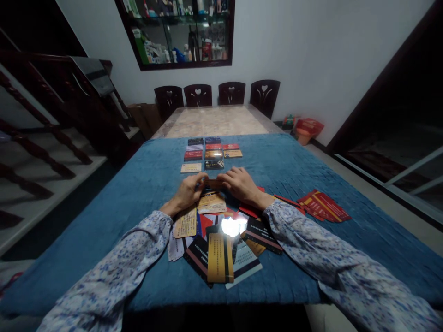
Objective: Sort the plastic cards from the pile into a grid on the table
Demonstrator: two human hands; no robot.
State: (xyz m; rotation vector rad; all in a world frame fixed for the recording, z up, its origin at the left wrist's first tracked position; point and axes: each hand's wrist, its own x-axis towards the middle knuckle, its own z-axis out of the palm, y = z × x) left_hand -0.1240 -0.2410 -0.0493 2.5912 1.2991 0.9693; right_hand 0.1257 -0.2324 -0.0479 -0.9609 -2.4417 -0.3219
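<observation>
My left hand point(187, 192) and my right hand point(240, 184) meet over the blue cloth point(138, 193), both with fingers curled round the ends of one brownish card point(212, 183) held between them. Just below the hands lies a loose heap of cards point(216, 240), gold, black, red and white, some overlapping; one of them glares with reflected light. Beyond the hands, several cards point(211, 154) lie face up in neat rows. A small fan of red cards point(323, 206) lies to my right.
The cloth covers the near part of a long marble table point(214, 121). Dark wooden chairs point(214, 94) stand at its far end under a glass cabinet point(180, 32). A wooden staircase point(51, 115) rises on the left; red plastic tubs point(308, 129) sit on the floor at right.
</observation>
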